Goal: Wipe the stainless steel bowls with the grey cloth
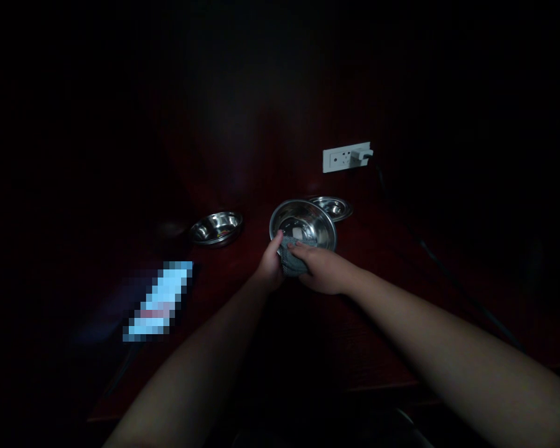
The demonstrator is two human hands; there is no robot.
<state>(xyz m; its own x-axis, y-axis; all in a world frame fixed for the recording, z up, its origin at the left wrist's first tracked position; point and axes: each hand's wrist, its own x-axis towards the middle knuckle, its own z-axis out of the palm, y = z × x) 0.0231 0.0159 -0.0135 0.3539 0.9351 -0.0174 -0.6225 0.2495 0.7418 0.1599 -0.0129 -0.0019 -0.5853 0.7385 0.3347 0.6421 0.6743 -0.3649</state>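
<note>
A shiny metal bowl (324, 229) is tilted toward me above the dark red table. My left hand (271, 267) grips its near left rim, the thumb over the edge and the other fingers hidden beneath. A grey cloth (293, 264) is draped over the near rim. My right hand (324, 267) holds this cloth against the bowl, with its fingers reaching over the rim. Behind the bowl lies a round metal dish or lid (338, 208), partly covered by it. Another metal bowl (217, 229) rests to the left, with something small and orange showing in it.
A lit screen (161, 302), blurred out, lies on the table (242, 348) at the left. On the back wall is a white socket plate (338, 159) with a plug (361, 154) in it. A dark cord (452, 283) runs down the right side. The surroundings are very dark.
</note>
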